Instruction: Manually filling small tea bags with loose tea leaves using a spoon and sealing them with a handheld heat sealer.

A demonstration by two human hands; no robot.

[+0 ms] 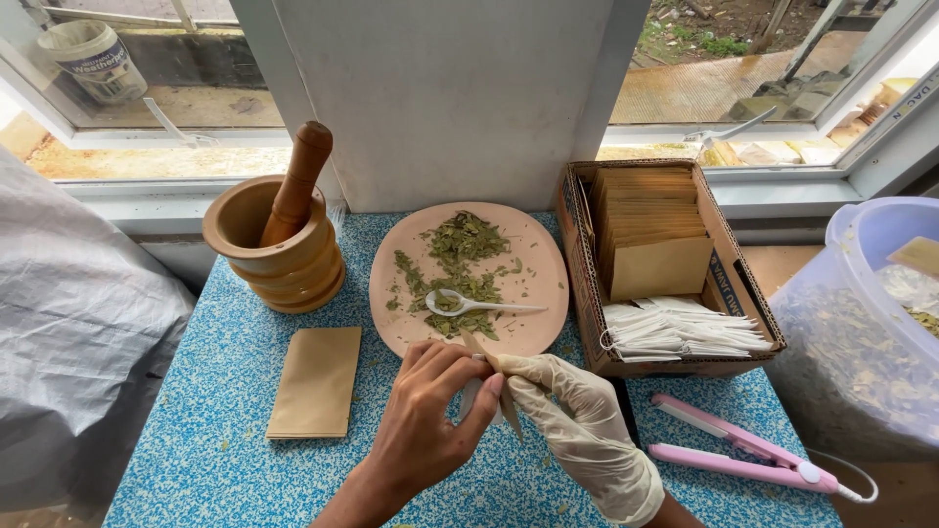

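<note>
Where the hands meet: over the blue speckled table [215,440], just before the plate [533,293].
Left hand [430,425]: bare, fingers pinched on the small white bag [473,391].
Right hand [577,425]: gloved, pinching the same bag.
Plate: dried leaves [462,240], white spoon [469,304].

A single head-worn camera looks steeply down from close above the blue speckled table [225,430], facing the windows at 12 o'clock. The hands enter from 6 o'clock; the cardboard box [587,284] sits toward 2 o'clock.
</note>
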